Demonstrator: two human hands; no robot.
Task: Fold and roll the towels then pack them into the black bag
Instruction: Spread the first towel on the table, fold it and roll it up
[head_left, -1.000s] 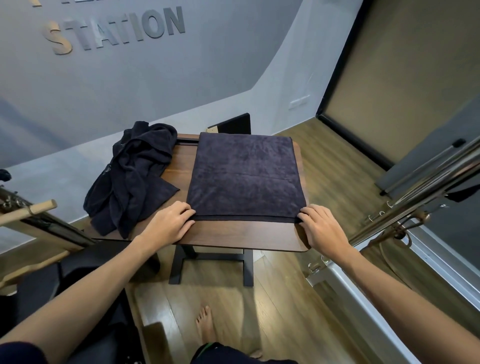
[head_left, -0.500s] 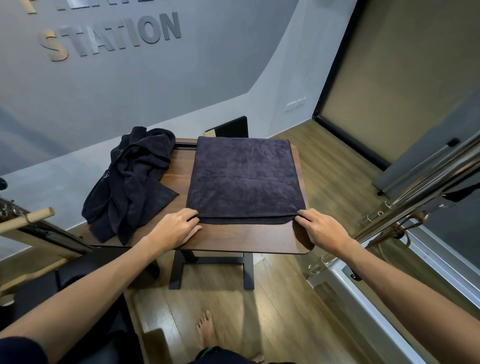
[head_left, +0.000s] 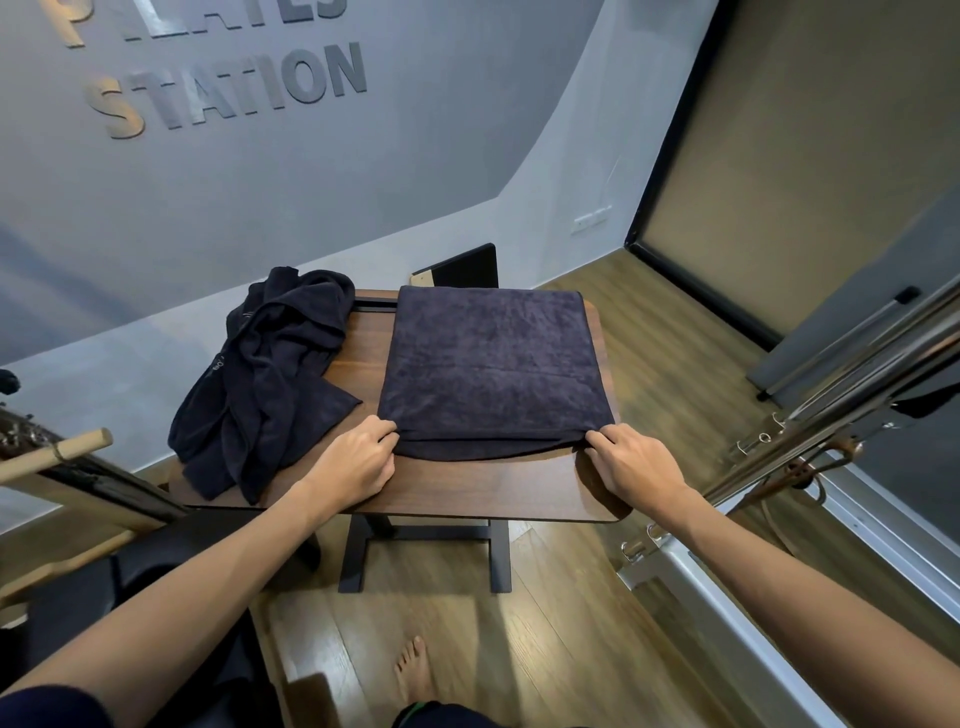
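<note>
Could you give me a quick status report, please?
Left hand and right hand pinch folded towel near corners. Crumpled towels wait alongside. Nothing obstructing.

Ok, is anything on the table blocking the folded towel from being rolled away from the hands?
Nothing visible blocks it. The left hand and right hand each pinch a near corner of the folded towel, and it lies flat to the table's far edge. The crumpled towels lie to its left, off that path.

The wooden table carries a folded dark towel beside a crumpled dark towel.
</note>
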